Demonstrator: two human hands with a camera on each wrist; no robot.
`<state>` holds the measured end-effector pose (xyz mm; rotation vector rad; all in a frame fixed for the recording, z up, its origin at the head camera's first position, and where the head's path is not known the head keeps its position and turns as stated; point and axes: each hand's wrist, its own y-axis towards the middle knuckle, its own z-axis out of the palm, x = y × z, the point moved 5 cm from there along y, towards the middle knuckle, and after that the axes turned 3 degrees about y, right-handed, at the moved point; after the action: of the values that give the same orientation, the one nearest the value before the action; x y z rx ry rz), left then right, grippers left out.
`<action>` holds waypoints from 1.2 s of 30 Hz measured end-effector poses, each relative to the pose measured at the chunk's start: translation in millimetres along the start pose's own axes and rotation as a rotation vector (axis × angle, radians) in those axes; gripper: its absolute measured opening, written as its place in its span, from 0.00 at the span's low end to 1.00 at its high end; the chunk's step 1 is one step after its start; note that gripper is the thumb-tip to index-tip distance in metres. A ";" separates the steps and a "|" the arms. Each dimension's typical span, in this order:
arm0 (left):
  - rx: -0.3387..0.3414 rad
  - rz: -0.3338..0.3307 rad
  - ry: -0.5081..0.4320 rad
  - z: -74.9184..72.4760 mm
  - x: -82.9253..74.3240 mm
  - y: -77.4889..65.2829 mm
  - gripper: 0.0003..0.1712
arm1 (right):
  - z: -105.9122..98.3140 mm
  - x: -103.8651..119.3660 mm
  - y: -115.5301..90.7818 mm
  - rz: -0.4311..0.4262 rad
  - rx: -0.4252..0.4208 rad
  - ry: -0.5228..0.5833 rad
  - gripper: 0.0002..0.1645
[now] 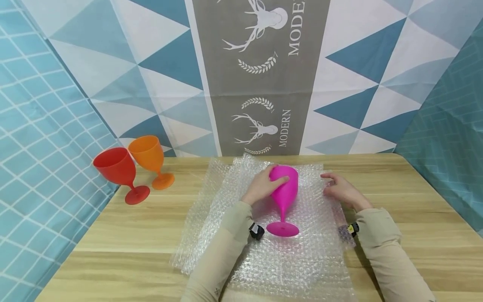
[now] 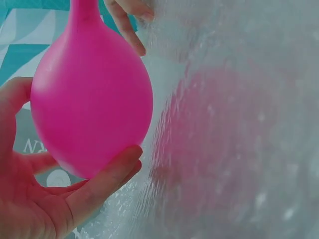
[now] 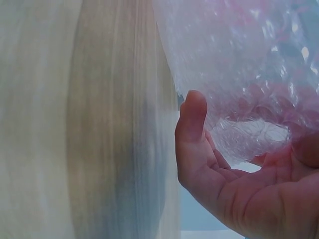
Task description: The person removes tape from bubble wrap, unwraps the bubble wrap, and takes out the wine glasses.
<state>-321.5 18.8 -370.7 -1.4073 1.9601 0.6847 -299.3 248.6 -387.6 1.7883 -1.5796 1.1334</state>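
Observation:
A pink plastic goblet (image 1: 284,191) lies tilted over a sheet of bubble wrap (image 1: 290,264), with its round foot toward the person. My left hand (image 1: 264,184) grips the goblet by its bowl. In the left wrist view, its fingers and thumb curve round the pink bowl (image 2: 92,99). Beside the right edge of the wrap is my right hand (image 1: 345,191), its thumb and fingers spread apart. The right wrist view has bubble wrap (image 3: 239,64) close against this hand (image 3: 249,194), with some fingers partly hidden.
On the left of the wooden table (image 1: 124,235) a red goblet (image 1: 117,167) and an orange goblet (image 1: 147,155) stand upright near the blue tiled-pattern cloth (image 1: 37,147). Several layers of bubble wrap overlap at the middle. A patterned cloth (image 1: 260,92) hangs behind the table.

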 end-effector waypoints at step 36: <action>-0.273 -0.013 -0.069 -66.2 9.9 -4.2 0.40 | 1.6 -0.7 0.3 0.022 -0.003 -0.008 0.36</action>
<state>-332.2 -36.2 -333.8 -1.5314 1.8542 1.0123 -299.2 247.7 -389.0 1.7799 -1.6092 1.1346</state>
